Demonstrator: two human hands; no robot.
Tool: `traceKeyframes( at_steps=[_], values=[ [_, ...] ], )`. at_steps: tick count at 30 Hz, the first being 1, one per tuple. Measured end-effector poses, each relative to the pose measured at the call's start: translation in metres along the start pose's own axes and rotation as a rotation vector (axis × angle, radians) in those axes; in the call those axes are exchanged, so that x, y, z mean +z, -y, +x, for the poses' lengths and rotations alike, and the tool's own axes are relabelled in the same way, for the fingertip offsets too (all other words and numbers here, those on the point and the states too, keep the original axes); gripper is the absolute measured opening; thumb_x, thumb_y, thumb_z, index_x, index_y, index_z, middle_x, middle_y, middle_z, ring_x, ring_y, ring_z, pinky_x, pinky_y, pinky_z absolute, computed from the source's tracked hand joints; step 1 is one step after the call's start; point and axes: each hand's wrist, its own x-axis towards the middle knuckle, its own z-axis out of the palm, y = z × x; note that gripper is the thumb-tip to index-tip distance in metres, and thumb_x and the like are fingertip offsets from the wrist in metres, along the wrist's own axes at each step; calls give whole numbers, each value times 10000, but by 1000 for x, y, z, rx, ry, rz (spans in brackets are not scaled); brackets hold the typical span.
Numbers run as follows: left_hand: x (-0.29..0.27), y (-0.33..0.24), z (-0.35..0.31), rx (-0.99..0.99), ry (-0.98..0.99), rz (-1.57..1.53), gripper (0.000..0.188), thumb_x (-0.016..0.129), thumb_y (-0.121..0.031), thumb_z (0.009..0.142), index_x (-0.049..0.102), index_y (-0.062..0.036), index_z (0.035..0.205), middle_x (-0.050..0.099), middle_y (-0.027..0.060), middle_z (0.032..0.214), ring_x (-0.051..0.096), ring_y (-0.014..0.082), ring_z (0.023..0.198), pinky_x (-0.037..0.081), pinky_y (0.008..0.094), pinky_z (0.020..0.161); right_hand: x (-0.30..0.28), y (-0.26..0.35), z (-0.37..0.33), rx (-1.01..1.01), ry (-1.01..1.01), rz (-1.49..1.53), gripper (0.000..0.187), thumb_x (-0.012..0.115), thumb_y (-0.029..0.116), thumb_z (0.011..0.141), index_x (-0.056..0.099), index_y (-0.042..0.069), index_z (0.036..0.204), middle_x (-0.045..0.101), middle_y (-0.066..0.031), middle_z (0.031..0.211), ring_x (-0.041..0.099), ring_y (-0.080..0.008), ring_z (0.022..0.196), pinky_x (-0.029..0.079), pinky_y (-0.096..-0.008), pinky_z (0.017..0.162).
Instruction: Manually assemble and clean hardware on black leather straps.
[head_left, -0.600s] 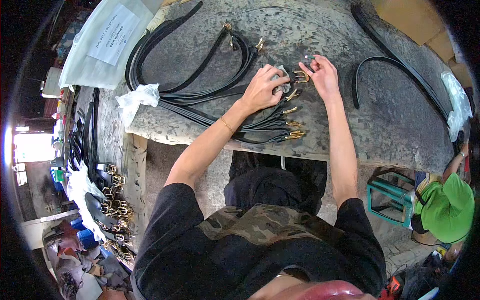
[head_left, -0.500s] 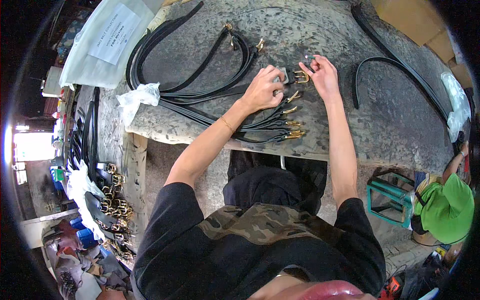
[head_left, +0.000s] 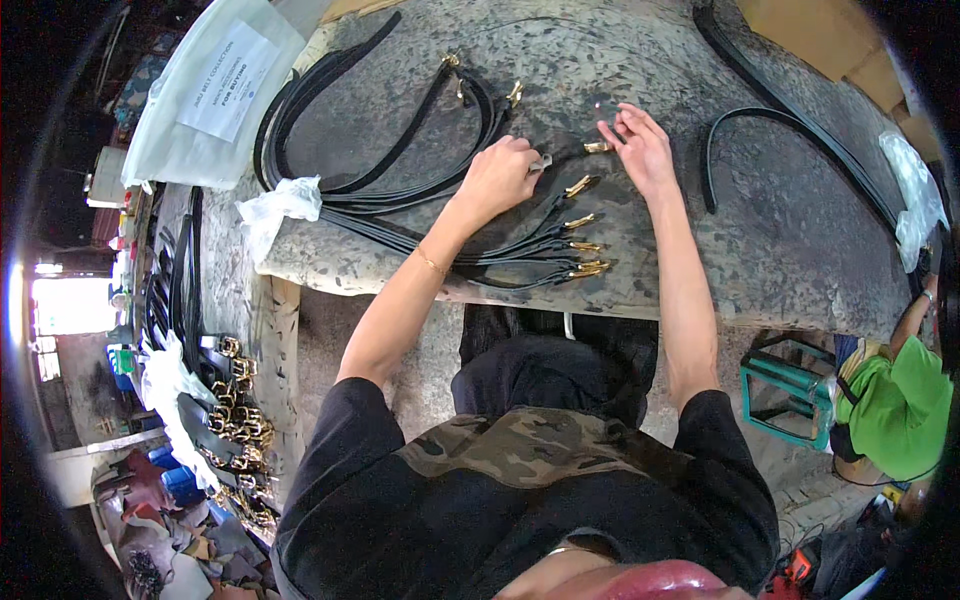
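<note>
My left hand [head_left: 497, 180] is closed over the strap of a black belt, with a small grey pad-like piece [head_left: 541, 163] poking out beside its fingertips. That belt's gold buckle [head_left: 597, 147] lies just left of my right hand [head_left: 643, 153], whose thumb is close to it. My right fingers are bent together around something thin with a pinkish tip, too small to name. Nearer the table edge lies a fan of black belts [head_left: 520, 262] with gold buckles [head_left: 590, 268]. Beyond my left hand, more black belts [head_left: 385, 195] curve in loops.
A clear plastic wrap [head_left: 280, 205] lies across the belts. A white plastic bag [head_left: 165, 140] with a label stands at the far left. More black straps [head_left: 790, 120] lie on the right. Buckled belts [head_left: 235, 420] hang at the left; a person in green [head_left: 900, 410] is at right.
My left hand has slid left along the strap, away from the buckle, with the grey piece. The buckle has turned and shows narrower; my right hand has shifted slightly.
</note>
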Motion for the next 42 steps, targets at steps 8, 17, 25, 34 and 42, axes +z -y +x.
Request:
traceKeyframes(
  at_steps=[8, 17, 25, 34, 42],
  values=[
    [-22, 37, 5, -456, 537, -500, 321, 661, -283, 856, 680, 38, 850, 667, 224, 716, 650, 382, 676, 480, 424, 622, -12, 16, -8, -57, -49, -70, 258, 653, 26, 896, 627, -32, 1146, 659, -91, 1006, 610, -133, 846, 517, -351, 864],
    [1, 1, -11, -83, -225, -70, 270, 698, -184, 767, 632, -46, 989, 598, 80, 945, 551, 309, 1006, 472, 444, 852, -10, 14, -9, -63, -76, -245, 215, 639, 66, 920, 632, -20, 1118, 666, -98, 975, 602, -130, 810, 522, -326, 822],
    [9, 9, -5, 121, -193, -16, 228, 679, -206, 771, 625, -45, 620, 610, 78, 677, 591, 268, 747, 493, 394, 689, 51, 0, -3, 3, 146, -233, 187, 614, 66, 931, 634, -14, 1099, 650, -99, 991, 608, -143, 877, 524, -340, 861],
    [24, 19, -3, -149, -213, -294, 274, 683, -181, 779, 620, -51, 1012, 635, 96, 821, 643, 300, 751, 519, 384, 674, 35, -41, 16, -111, -26, -342, 166, 608, -11, 916, 629, -93, 1059, 617, -84, 912, 615, -148, 860, 552, -438, 963],
    [30, 20, 5, -130, -228, -242, 255, 732, -255, 793, 729, -74, 973, 656, 85, 974, 664, 296, 792, 531, 374, 705, 29, -39, 24, -53, 17, -236, 165, 608, 3, 918, 629, -77, 1061, 590, -55, 835, 584, -117, 769, 552, -454, 959]
  ],
)
